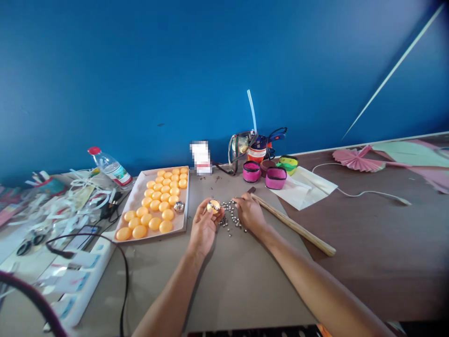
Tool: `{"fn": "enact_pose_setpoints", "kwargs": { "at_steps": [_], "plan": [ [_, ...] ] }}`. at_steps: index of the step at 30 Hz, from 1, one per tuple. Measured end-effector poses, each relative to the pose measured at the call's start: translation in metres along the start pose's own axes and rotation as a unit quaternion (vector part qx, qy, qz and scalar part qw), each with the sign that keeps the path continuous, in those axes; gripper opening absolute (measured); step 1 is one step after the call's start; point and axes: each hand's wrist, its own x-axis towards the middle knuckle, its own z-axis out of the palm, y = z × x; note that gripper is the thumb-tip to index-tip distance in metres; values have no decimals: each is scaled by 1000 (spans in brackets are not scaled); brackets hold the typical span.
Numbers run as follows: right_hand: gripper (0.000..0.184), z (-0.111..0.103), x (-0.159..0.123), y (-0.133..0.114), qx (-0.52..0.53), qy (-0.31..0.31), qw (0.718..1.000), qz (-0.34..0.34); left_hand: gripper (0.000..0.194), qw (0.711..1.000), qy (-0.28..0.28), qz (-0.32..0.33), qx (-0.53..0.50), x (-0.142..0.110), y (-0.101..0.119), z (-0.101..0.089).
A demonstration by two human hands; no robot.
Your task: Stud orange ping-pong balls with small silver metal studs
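Note:
My left hand (205, 227) is closed round an orange ball (213, 206) that carries a few shiny silver beads on its surface. To the right of it, loose silver beads (231, 216) lie scattered on the grey mat (242, 276). My right hand (251, 211) reaches down at the edge of these beads, its fingers bent together; whatever is between the fingertips is too small to make out. Left of my hands stands a shallow white box (185, 196) with several orange balls (155, 205) and one ball covered in silver (179, 207).
A hammer with a wooden handle (298, 227) lies beyond my right forearm. Pink fabric rings (276, 179) and white paper (303, 189) are behind it. At left are a plastic bottle (114, 168), a white power strip (86, 281) and cables. A blue wall (210, 70) closes the back.

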Motion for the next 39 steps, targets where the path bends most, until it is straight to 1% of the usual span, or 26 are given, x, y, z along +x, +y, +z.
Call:
{"fn": "enact_pose_setpoints", "kwargs": {
  "at_steps": [2,7,13,16,19,22,24,30,32,36,39],
  "plan": [
    [31,1,0,0,2,0,1000,-1,31,1000,3,0,0,0,0,0],
    [36,4,3,2,11,26,1000,5,31,1000,5,-5,5,-1,0,0],
    [36,1,1,-1,-21,1,1000,2,31,1000,7,-3,8,-1,-1,1],
    [33,2,1,0,-3,7,1000,4,31,1000,2,-2,8,-1,-1,2],
    [30,6,1,4,31,26,999,15,29,1000,6,-2,8,-2,-1,1],
    [31,11,2,9,53,47,997,28,29,1000,10,-2,9,-2,0,1],
    [32,12,3,11,55,51,997,24,29,1000,9,-4,10,-2,0,1],
    [31,9,3,11,37,13,999,4,30,1000,6,-7,17,-1,-2,-1],
    [29,8,3,10,39,12,999,4,29,1000,3,-9,17,-1,-3,-1],
    [24,7,3,9,72,35,997,10,27,1000,3,-15,17,-1,-4,0],
    [20,4,3,9,126,83,988,15,27,1000,4,-13,20,-1,-4,0]
  ]
}}
